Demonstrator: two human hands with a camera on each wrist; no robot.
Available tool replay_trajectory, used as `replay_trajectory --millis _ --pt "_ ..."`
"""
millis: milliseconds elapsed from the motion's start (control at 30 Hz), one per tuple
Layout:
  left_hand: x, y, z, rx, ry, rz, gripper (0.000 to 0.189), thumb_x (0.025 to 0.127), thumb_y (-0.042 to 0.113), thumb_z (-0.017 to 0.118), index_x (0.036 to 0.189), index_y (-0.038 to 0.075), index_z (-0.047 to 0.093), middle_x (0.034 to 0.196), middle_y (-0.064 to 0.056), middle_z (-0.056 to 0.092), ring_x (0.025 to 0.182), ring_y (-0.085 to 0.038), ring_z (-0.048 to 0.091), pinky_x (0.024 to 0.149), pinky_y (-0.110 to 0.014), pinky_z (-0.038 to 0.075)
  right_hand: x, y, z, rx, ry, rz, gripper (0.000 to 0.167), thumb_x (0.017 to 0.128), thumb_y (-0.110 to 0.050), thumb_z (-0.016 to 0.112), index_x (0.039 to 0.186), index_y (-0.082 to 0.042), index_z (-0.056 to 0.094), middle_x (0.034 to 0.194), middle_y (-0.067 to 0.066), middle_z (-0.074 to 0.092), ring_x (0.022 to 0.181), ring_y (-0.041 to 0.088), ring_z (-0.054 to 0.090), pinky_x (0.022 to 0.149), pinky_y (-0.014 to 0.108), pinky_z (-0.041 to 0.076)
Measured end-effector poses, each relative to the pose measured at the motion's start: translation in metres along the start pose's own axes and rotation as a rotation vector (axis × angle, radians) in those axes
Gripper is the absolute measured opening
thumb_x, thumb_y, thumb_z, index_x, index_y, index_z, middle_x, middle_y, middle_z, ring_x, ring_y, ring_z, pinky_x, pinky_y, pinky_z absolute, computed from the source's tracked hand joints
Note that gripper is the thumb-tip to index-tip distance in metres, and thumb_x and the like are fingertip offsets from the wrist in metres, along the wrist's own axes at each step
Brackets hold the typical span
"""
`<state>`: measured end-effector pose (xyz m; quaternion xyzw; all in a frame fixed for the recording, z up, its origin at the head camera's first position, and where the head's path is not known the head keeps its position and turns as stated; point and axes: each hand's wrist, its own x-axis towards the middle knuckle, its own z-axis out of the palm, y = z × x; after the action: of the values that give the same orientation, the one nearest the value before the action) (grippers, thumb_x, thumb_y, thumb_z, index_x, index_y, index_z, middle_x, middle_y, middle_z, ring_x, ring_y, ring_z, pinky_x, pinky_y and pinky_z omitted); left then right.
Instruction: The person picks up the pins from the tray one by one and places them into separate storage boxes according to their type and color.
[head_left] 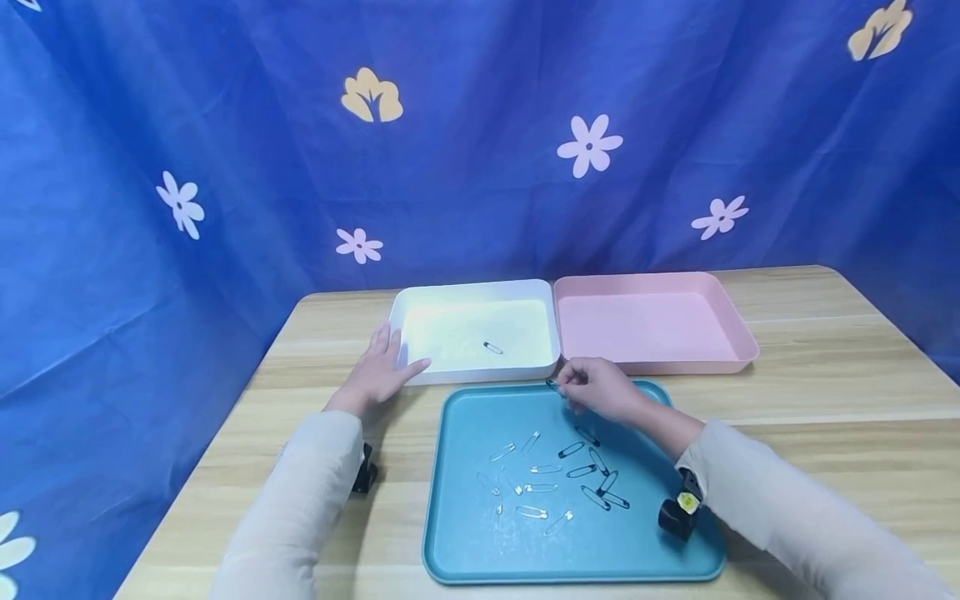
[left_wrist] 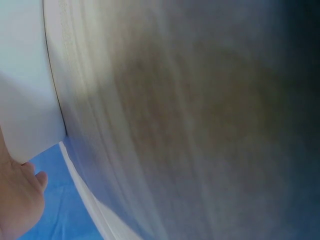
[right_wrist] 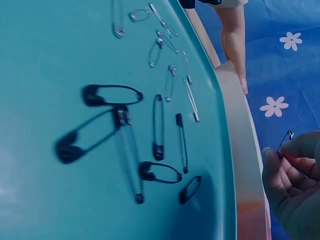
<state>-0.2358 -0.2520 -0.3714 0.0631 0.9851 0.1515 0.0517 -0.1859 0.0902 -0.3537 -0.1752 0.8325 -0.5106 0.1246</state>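
My right hand (head_left: 602,390) pinches a dark safety pin (right_wrist: 289,134) between thumb and fingertip, over the far edge of the teal tray (head_left: 487,546). On that tray lie several black safety pins (right_wrist: 158,127), grouped right of the middle, and several silver safety pins (head_left: 532,512) to their left. My left hand (head_left: 378,372) has its fingers spread along the left end of the white tray (head_left: 442,321), thumb over the near rim. One dark-ended safety pin (head_left: 492,347) lies inside the white tray.
A pink tray (head_left: 645,321) stands right beside the white one, both behind the teal tray. All three sit on a wooden table (head_left: 832,392). A blue flowered curtain (head_left: 480,167) hangs behind and at both sides.
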Motion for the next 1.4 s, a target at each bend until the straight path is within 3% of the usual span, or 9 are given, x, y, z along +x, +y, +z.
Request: replay_trajectory --millis 300,467,633,767,933,1400 --pt "0.001 0.003 -0.002 0.024 -0.015 -0.001 0.094 0.079 0.066 0.029 0.136 -0.005 0.005 0.141 -0.021 -0.007 0.127 -0.035 -0.007 0.1 -0.049 0.006 0.028 -0.007 0.001 0.025 0.032 -0.018 0.007 0.083 -0.005 0.055 0.084 0.001 0.057 0.066 0.008 0.055 0.059 0.017 0.054 0.058 0.03 0.048" --pt "0.001 0.002 -0.001 0.02 -0.016 -0.006 0.093 0.079 0.066 0.029 0.136 -0.005 0.005 0.141 -0.021 -0.007 0.127 -0.035 -0.007 0.1 -0.049 0.006 0.043 -0.01 0.004 0.097 0.056 0.039 0.009 0.082 -0.006 0.057 0.087 0.001 0.058 0.074 0.013 0.057 0.062 0.018 0.054 0.06 0.031 0.05" --pt "0.002 0.002 -0.001 0.021 -0.018 -0.01 0.093 0.08 0.066 0.03 0.136 -0.004 0.004 0.14 -0.022 -0.007 0.127 -0.036 -0.007 0.1 -0.049 0.005 0.058 -0.012 0.008 0.091 0.08 0.054 0.009 0.081 -0.009 0.059 0.087 -0.002 0.061 0.076 0.014 0.058 0.062 0.017 0.054 0.059 0.034 0.049" --pt "0.002 0.002 -0.001 0.03 -0.023 -0.011 0.094 0.079 0.067 0.028 0.136 -0.005 0.004 0.14 -0.022 -0.007 0.126 -0.036 -0.007 0.1 -0.049 0.004 0.07 -0.013 0.012 0.109 0.094 0.025 0.01 0.081 -0.008 0.059 0.087 0.0 0.061 0.083 0.018 0.06 0.065 0.017 0.056 0.061 0.03 0.049" --pt "0.002 0.002 -0.001 0.026 -0.026 -0.012 0.091 0.081 0.063 0.03 0.136 -0.004 0.004 0.14 -0.022 -0.008 0.126 -0.035 -0.009 0.1 -0.049 0.004 0.084 -0.013 0.018 0.134 0.111 0.028 0.01 0.081 -0.005 0.058 0.088 0.002 0.061 0.086 0.015 0.06 0.07 0.021 0.058 0.062 0.026 0.05" --pt "0.003 0.002 -0.002 0.044 -0.022 -0.006 0.09 0.082 0.063 0.029 0.136 -0.005 0.005 0.14 -0.022 -0.008 0.126 -0.036 -0.008 0.1 -0.049 0.004 0.116 -0.008 0.027 -0.093 0.119 0.1 0.01 0.079 -0.001 0.056 0.084 -0.002 0.066 0.076 0.005 0.06 0.06 0.013 0.051 0.057 0.02 0.042"
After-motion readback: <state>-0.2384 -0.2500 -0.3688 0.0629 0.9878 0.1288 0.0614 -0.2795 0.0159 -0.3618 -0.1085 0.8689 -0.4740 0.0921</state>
